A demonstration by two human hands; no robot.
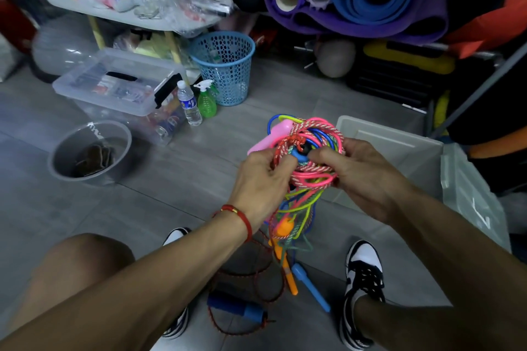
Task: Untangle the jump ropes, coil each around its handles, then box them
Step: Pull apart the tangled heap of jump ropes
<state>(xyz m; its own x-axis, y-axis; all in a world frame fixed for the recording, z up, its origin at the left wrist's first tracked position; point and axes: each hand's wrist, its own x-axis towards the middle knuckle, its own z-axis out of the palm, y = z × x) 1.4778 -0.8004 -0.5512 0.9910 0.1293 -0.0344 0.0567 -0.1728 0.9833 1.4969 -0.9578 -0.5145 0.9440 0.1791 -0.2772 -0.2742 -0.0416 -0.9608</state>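
The person sits low over the floor [176,179], both hands raised in front of the knees and buried in the tangle [309,151] of jump ropes. The left hand [261,179] curls its fingers into the near side of the knot, pinching red-and-white cord. The right hand [358,172] grips the other side, its thumb pressed against the pink loops. Between the two hands a blue handle [299,156] pokes out of the middle, and a pink handle [271,137] sticks up at the back.

Below the hands the ropes trail down in yellow, green and pink strands. An orange handle [285,259] hangs there, its tip near the floor, and a light-blue handle [309,285] lies beside it. A dark red rope [251,273] loops over the floor between the shoes, ending at a thick blue grip [236,308].

This looks like the first step, the untangling, and early in it: nothing is coiled. The box [405,151], pale and open, stands just beyond the right hand, with nothing visibly in it from here.

The next move, I'd say, calls for picking one rope and following it out. The blue handle in the middle seems the likeliest start, fed back through the loops around it. Pulling hard on any strand would probably tighten the knot.
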